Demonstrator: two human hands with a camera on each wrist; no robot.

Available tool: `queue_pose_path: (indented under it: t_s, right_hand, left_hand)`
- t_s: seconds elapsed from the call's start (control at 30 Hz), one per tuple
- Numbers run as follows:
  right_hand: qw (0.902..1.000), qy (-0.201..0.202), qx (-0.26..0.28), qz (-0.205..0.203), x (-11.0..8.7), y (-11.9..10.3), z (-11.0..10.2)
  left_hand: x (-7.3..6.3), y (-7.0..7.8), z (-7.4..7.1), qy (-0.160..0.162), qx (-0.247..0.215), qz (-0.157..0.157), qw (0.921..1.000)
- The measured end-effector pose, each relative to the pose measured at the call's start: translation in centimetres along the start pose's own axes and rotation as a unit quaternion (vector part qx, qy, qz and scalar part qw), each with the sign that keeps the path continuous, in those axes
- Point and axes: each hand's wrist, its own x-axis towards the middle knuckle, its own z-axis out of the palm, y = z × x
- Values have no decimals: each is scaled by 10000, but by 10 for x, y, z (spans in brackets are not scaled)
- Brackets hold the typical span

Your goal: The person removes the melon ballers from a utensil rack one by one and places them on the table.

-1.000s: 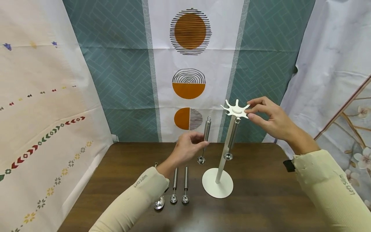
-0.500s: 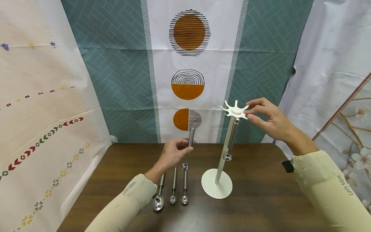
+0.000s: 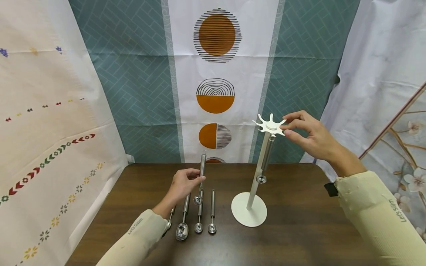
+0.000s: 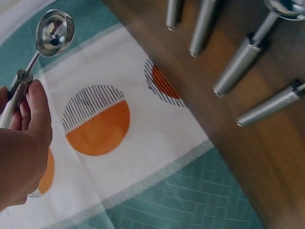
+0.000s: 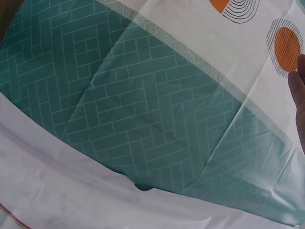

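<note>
My left hand [image 3: 183,184] pinches the handle of a steel scoop [image 3: 202,166], held upright above the table with its round bowl down. In the left wrist view that small, deep bowl [image 4: 55,33] shows beyond the fingers. At the right, my right hand [image 3: 307,135] pinches an arm of the white star-shaped top of the stand [image 3: 251,210]. A similar scoop [image 3: 268,151] hangs from that top. Right wrist view: only the fingertips of the right hand [image 5: 298,90] show at the edge, with the stand out of frame.
On the brown table [image 3: 293,221], left of the stand, lie two small round-bowled scoops [image 3: 212,228] and an oval-bowled one [image 3: 182,231]. Another steel utensil [image 3: 169,222] is partly hidden by the left sleeve. A patterned cloth [image 3: 133,92] hangs behind the table.
My left hand has moved left and down, away from the stand, carrying the scoop over the row of utensils. The right hand stays at the stand's top.
</note>
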Motion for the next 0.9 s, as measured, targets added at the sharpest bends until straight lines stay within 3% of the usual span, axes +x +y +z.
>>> queue_pose_path:
  t_s: [0.23,0.47,0.9]
  right_hand:
    - [10000,-15,-22,61,0,-1,0]
    - [9999,-48,-23,108,0,-2,0]
    - [9999,-90,-33,134,1,-2,-2]
  left_hand:
    - [-6,-18,-11,117,-228,-310,9992]
    - [-15,-39,-23,270,76,-469,9985]
    - [-26,-81,-44,560,-53,-1048,9929]
